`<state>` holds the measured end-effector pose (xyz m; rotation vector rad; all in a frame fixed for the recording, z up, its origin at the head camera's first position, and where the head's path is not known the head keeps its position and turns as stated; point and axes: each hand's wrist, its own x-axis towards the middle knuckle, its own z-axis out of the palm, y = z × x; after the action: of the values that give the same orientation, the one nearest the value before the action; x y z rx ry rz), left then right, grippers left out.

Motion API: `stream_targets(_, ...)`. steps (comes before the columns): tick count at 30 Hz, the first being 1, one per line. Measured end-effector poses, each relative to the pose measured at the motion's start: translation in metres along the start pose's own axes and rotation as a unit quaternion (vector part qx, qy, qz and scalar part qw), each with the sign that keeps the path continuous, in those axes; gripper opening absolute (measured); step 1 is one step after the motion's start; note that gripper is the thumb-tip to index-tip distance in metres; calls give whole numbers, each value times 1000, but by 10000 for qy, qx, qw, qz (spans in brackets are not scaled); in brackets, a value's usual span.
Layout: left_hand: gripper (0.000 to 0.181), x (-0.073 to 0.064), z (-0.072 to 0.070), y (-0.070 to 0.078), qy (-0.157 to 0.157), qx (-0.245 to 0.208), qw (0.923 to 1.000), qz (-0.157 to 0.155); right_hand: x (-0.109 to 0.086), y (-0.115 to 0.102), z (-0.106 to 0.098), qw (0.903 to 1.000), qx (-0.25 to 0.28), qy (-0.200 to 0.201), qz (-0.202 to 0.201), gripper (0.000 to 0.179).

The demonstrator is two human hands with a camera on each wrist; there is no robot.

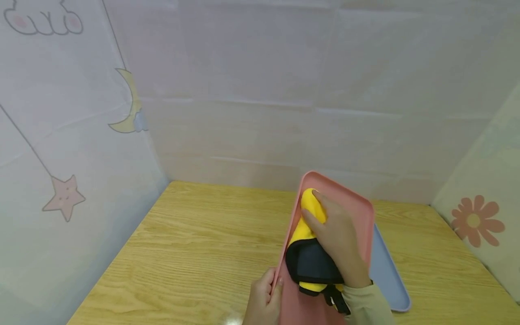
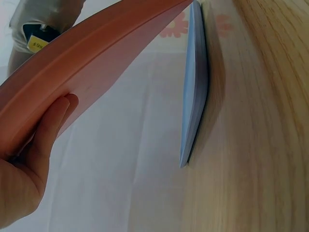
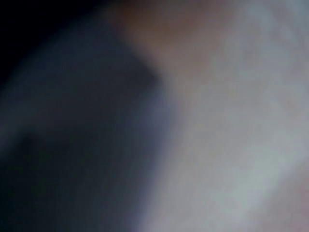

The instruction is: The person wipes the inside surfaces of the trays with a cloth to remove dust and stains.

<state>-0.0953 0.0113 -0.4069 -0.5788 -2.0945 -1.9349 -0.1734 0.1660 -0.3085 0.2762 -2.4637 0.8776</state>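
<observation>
A pink tray (image 1: 359, 204) is held tilted above the table, with my left hand (image 1: 263, 300) gripping its left rim. In the left wrist view, the thumb or a finger of that hand (image 2: 46, 140) shows against the tray's side (image 2: 91, 67). Over the tray, my right hand (image 1: 337, 230) grips a soft yellow cloth item (image 1: 312, 203) with a black panel (image 1: 314, 262) and a black strap (image 1: 336, 301). The item lies along the tray's inside left edge. The right wrist view is dark and blurred, blocked by something very close.
A blue tray (image 1: 389, 271) lies on the wooden table (image 1: 195, 243), partly hidden behind the pink one. Pale printed sheets (image 1: 252, 90) stand along the back and both sides of the table.
</observation>
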Motion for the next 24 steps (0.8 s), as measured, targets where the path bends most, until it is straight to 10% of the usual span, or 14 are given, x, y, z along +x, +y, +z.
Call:
stream_targets(13,9,4,-2,-7,156,249,9992,282,4,-10,11,9995,-198,-226,110,53)
stream_targets(24,10,6,-9,-4,361,-196,9977,-547,11,-14,15,9979,-452,-437,127,54)
